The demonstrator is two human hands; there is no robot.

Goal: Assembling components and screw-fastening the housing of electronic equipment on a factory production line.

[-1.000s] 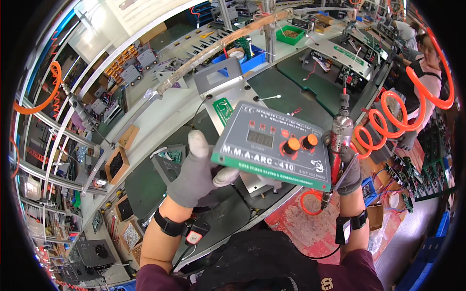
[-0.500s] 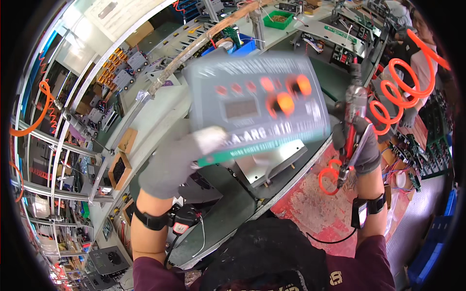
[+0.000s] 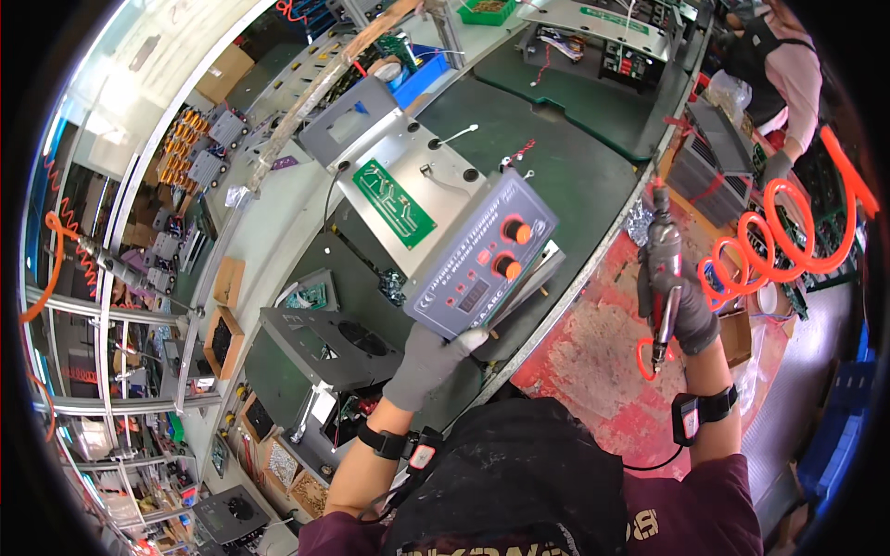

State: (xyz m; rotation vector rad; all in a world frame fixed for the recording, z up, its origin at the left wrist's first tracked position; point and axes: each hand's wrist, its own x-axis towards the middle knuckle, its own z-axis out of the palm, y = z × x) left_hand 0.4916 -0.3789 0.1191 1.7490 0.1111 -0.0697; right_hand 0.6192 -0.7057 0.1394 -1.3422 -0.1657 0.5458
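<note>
In my gloved left hand [image 3: 428, 369] is the lower edge of a grey-blue control panel [image 3: 443, 281] with two orange knobs and a small display. The panel is tilted above the bench, at the near end of a bare metal chassis plate [image 3: 371, 157] that carries a green circuit board [image 3: 396, 206]. Whether panel and plate touch, I cannot tell. Beyond the bench edge, my gloved right hand [image 3: 691, 310] is wrapped round a pneumatic screwdriver [image 3: 664, 246], its bit end pointing toward me. An orange coiled air hose [image 3: 774, 236] runs beside that hand.
A dark housing panel with a fan [image 3: 320, 343] lies left of my left hand. Small parts boxes [image 3: 222, 338] line the bench's left side. Another chassis [image 3: 603, 42] stands at the far end. At the right, a co-worker's arm [image 3: 797, 120] reaches toward circuit boards and dark heatsinks [image 3: 709, 153].
The control panel has come down from close in front of me to the chassis plate and turned, with my left hand still on it. The screwdriver stays in my right hand, now slightly lower.
</note>
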